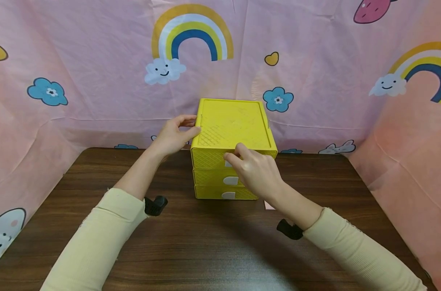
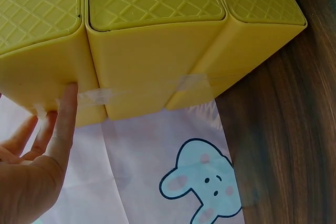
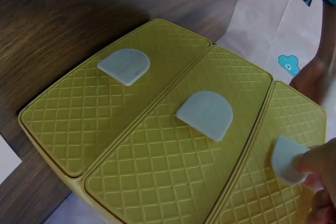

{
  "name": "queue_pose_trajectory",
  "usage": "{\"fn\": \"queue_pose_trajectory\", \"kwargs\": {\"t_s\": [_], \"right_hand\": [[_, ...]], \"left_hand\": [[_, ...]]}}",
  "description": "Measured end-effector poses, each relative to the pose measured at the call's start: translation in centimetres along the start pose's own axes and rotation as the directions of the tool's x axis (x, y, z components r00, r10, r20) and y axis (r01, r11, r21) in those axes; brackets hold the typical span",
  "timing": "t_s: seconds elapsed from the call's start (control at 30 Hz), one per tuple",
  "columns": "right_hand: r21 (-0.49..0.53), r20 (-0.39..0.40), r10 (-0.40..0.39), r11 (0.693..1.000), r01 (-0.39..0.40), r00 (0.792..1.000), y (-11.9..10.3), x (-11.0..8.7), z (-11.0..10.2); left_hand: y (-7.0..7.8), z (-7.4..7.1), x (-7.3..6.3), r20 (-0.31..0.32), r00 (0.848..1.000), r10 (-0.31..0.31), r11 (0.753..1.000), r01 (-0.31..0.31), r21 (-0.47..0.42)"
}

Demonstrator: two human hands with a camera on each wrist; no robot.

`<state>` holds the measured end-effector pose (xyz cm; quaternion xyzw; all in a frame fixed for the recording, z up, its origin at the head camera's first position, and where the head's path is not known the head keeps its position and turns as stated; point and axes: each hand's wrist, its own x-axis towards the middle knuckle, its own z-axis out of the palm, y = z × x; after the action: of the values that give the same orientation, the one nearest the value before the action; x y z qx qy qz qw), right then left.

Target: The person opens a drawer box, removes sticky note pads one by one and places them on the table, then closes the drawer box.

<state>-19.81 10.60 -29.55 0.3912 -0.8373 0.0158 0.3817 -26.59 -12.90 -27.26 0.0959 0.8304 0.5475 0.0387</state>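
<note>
A yellow three-drawer storage box stands at the back of the table, its waffle-patterned fronts toward me. Each drawer front carries a rounded white handle, such as the middle one and the bottom one. My left hand rests against the box's left side near the top, fingers fairly straight; a fingertip presses the side wall in the left wrist view. With the thumb and fingers of my right hand, I pinch the top drawer's handle, partly covered by them. All three drawer fronts sit flush.
A pale flat card lies on the dark wooden table, just right of the box's base. Clear tape runs across the box's left side. A printed pink cloth hangs right behind the table.
</note>
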Motion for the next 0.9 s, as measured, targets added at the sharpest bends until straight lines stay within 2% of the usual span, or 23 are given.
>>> {"fn": "queue_pose_trajectory", "kwargs": {"t_s": [0.4,0.9], "right_hand": [[-0.014,-0.041,-0.008,1.0,0.008,0.999,-0.12,-0.09,0.17],[-0.042,-0.038,-0.02,0.999,0.019,0.999,-0.07,-0.42,0.18]], "left_hand": [[0.05,0.05,0.03,-0.002,1.0,-0.016,1.0,0.016,0.011],[0.08,0.04,0.06,-0.009,1.0,-0.024,1.0,0.024,0.015]]}}
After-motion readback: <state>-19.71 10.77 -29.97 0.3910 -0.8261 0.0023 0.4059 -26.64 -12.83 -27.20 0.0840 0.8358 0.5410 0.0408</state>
